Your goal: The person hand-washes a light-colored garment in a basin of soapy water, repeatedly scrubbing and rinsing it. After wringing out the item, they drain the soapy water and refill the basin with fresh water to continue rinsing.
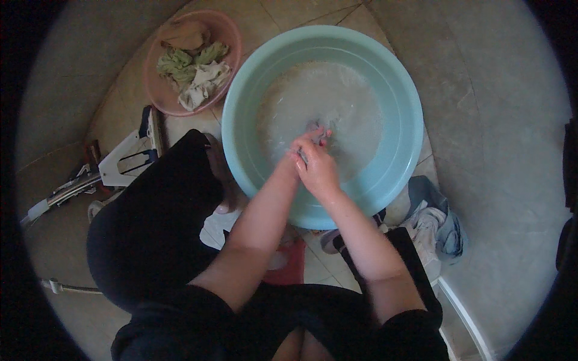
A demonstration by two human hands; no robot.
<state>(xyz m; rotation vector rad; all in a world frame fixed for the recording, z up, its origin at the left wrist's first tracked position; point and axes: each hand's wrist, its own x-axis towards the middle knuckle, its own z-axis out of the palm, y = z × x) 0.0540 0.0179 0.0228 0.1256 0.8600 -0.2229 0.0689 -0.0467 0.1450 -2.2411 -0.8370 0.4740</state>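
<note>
A large light-blue plastic basin point(404, 113) of cloudy, sudsy water stands before me. Both my hands are together over its middle, at the water's surface. My left hand point(311, 135) is lower and partly hidden behind the other one. Across it lies my right hand point(318, 167), fingers curled on a wet greyish cloth point(301, 155). Bits of the cloth show between the fingers of both hands. How much of it lies under the water cannot be seen.
A pink plastic basin point(151, 81) at the upper left holds green, white and tan cloths point(205, 85). A white-and-blue folding frame point(131, 158) lies left. Bluish and white cloths point(433, 221) are heaped by the right wall. A red object point(291, 266) sits between my legs.
</note>
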